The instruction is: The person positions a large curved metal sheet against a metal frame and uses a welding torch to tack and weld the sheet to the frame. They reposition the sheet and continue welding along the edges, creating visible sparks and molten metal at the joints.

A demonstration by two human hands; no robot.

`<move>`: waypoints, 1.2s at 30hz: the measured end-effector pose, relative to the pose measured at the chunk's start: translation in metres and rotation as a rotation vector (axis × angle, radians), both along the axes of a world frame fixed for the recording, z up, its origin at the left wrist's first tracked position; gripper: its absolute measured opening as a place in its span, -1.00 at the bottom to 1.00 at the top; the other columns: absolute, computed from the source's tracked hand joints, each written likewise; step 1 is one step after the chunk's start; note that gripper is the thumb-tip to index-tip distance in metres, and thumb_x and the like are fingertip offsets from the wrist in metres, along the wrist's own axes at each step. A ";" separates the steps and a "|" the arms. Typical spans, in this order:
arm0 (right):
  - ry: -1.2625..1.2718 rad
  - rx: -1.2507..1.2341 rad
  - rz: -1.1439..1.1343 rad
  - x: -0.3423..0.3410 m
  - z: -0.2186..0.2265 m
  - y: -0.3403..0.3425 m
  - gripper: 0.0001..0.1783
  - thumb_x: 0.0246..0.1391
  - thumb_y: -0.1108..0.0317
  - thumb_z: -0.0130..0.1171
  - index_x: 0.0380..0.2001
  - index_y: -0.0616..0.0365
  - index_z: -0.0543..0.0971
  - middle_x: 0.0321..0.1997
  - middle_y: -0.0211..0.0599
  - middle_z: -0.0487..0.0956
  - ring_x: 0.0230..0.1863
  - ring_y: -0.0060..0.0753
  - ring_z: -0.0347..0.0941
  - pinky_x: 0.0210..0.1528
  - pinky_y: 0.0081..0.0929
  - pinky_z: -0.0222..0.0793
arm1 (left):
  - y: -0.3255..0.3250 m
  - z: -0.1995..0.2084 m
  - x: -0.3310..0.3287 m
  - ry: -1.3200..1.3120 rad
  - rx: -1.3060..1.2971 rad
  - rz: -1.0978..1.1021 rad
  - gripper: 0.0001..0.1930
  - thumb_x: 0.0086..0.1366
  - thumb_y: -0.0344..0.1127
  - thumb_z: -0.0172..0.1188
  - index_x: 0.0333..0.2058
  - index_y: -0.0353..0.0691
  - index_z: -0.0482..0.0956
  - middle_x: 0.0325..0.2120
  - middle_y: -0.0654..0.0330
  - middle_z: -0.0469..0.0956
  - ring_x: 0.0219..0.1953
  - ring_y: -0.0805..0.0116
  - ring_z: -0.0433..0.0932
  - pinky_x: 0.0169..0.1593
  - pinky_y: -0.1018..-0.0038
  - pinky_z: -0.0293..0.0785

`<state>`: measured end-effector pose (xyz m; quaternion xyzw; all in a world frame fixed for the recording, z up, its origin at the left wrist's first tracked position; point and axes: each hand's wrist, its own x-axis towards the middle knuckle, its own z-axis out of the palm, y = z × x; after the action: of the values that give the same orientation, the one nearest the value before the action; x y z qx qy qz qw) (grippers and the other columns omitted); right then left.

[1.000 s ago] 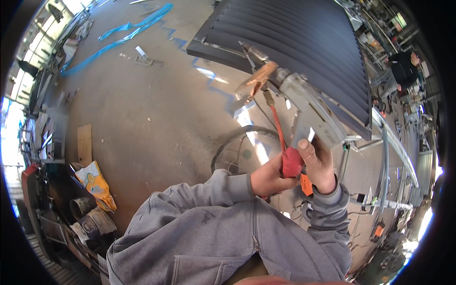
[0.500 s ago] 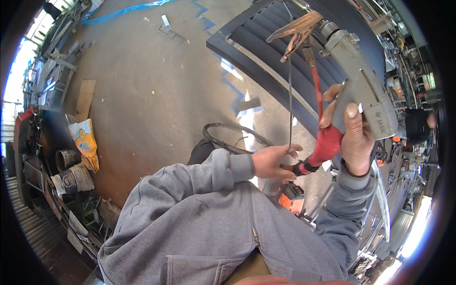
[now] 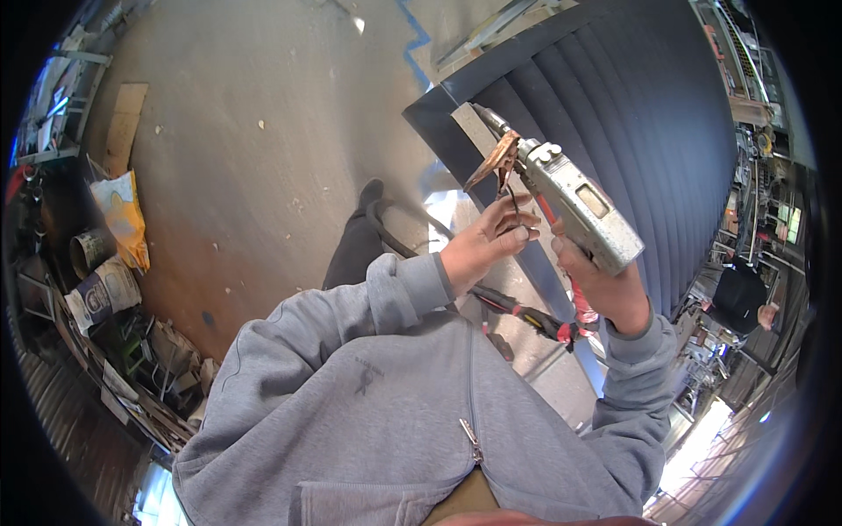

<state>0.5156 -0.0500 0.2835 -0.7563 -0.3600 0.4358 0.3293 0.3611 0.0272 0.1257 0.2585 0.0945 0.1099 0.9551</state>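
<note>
My right hand (image 3: 610, 280) is closed around the handle of a grey welding gun (image 3: 583, 206), whose boxy body lies above my fingers. The gun points up and left, its nozzle over the corner of a dark slatted panel (image 3: 614, 114). A worn copper-coloured clamp (image 3: 497, 160) sits at the front of the gun. A thin dark wire (image 3: 514, 203) hangs down from beside the clamp. My left hand (image 3: 487, 244) is just below the clamp, with thumb and fingers closed on that wire. Red-and-black cables (image 3: 526, 317) run beneath my hands.
A co-worker in black (image 3: 741, 294) is at the right among cluttered shelves. Along the left stand a yellow bag (image 3: 123, 219), a bucket (image 3: 88, 252) and scrap pieces. A cardboard strip (image 3: 127, 127) lies on the floor, and a dark hose loops by my foot (image 3: 373, 193).
The gun has moved left and lower in view and turned, showing its other side. My left hand has risen from beside the red cable end to just under the clamp. The view has shifted.
</note>
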 end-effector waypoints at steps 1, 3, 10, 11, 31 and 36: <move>0.016 -0.006 0.008 0.004 -0.007 0.011 -0.37 0.19 0.60 0.20 0.34 0.29 0.38 0.38 -0.20 0.40 0.25 -0.45 0.42 0.28 -0.45 0.33 | 0.011 -0.003 0.006 0.014 -0.053 0.001 -0.18 0.47 0.01 0.19 0.48 -0.18 -0.04 0.29 0.07 0.29 0.40 0.18 0.27 0.45 0.20 0.15; 0.012 0.004 0.064 0.014 -0.020 0.028 -0.38 0.18 0.61 0.20 0.33 0.30 0.39 0.41 -0.15 0.38 0.27 -0.38 0.42 0.29 -0.43 0.34 | 0.022 -0.007 0.015 0.041 -0.138 0.027 -0.16 0.44 0.09 0.22 0.47 -0.18 0.02 0.29 0.08 0.29 0.40 0.19 0.28 0.46 0.17 0.14; 0.046 -0.133 0.106 0.041 -0.048 0.065 -0.38 0.18 0.62 0.21 0.32 0.30 0.38 0.43 -0.08 0.35 0.33 -0.24 0.42 0.31 -0.36 0.36 | 0.047 -0.018 0.044 0.106 -0.276 0.077 -0.10 0.36 0.07 0.36 0.36 -0.43 0.09 0.23 -0.01 0.38 0.37 0.17 0.35 0.45 0.26 0.25; 0.019 -0.179 0.105 0.046 -0.051 0.068 -0.37 0.18 0.62 0.21 0.33 0.30 0.36 0.43 -0.08 0.34 0.34 -0.24 0.41 0.32 -0.36 0.35 | 0.051 -0.020 0.048 0.103 -0.291 0.088 -0.10 0.35 0.07 0.37 0.36 -0.43 0.09 0.22 -0.01 0.38 0.36 0.18 0.35 0.45 0.27 0.25; 0.135 -0.165 0.217 0.075 -0.071 0.078 -0.78 0.27 0.48 0.22 -0.03 0.22 0.54 -0.20 -0.41 0.58 -0.23 -0.56 0.50 -0.16 -0.51 0.45 | 0.057 -0.017 0.060 0.170 -0.346 0.132 -0.14 0.34 -0.05 0.40 0.33 -0.44 0.09 0.22 -0.06 0.41 0.30 0.19 0.41 0.40 0.24 0.33; 0.165 -0.160 0.231 0.078 -0.073 0.079 -0.76 0.27 0.48 0.19 -0.01 0.23 0.54 -0.19 -0.41 0.57 -0.22 -0.56 0.49 -0.17 -0.52 0.44 | 0.057 -0.015 0.062 0.179 -0.353 0.145 -0.14 0.34 -0.05 0.40 0.33 -0.44 0.09 0.22 -0.07 0.41 0.30 0.18 0.41 0.41 0.23 0.31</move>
<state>0.5939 0.0287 0.2100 -0.6955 -0.3804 0.5585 0.2442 0.4230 0.0839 0.1112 0.0885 0.2152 0.1368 0.9629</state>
